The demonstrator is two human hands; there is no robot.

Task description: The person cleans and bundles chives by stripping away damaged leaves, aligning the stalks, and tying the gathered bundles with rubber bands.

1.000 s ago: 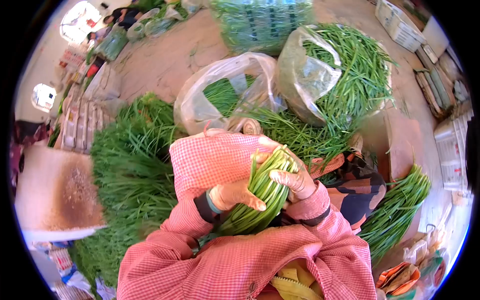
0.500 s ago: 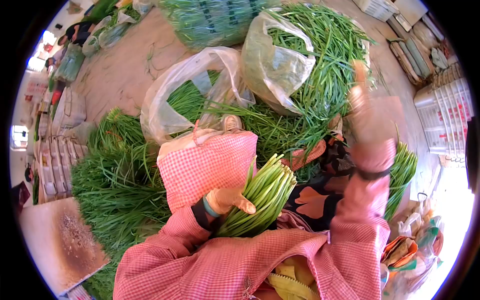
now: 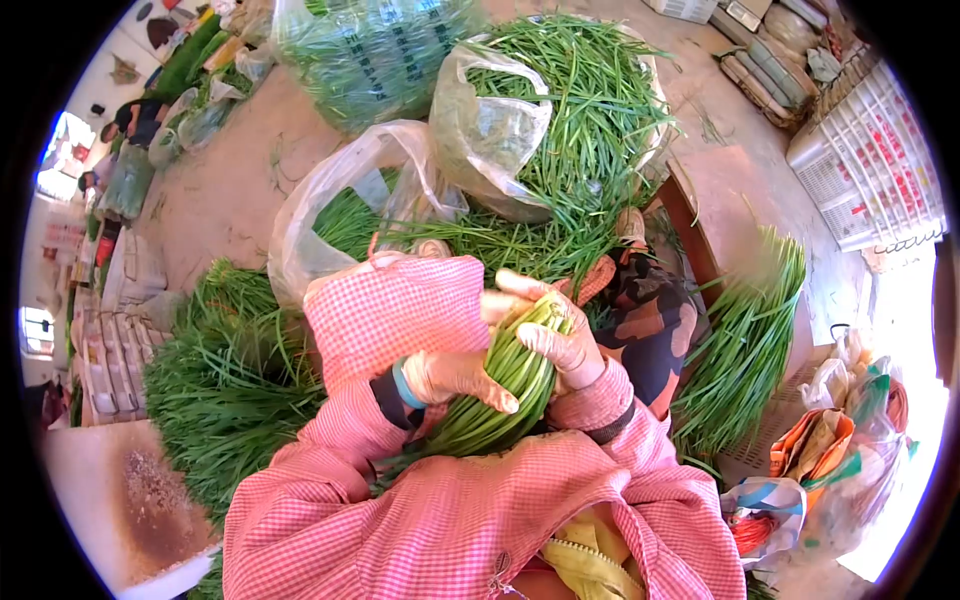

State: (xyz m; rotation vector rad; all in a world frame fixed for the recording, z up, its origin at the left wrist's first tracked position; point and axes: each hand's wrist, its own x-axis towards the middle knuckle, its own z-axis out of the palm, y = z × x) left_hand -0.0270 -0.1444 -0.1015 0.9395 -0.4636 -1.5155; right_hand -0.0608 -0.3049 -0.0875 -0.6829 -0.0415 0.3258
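Green stalks, one bundle [image 3: 523, 368]: head view, before a pink checked jacket [image 3: 440, 510], left hand [image 3: 450, 379] and right hand [image 3: 568, 350] both with fingers clamped around it. Left of the bundle, a leafy heap [image 3: 235, 370]; right, a loose pile [image 3: 745, 345]; beyond, an open plastic bag [image 3: 292, 245].

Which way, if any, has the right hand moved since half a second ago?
Yes: against the heaped bag, the right hand moved left and toward the wearer.
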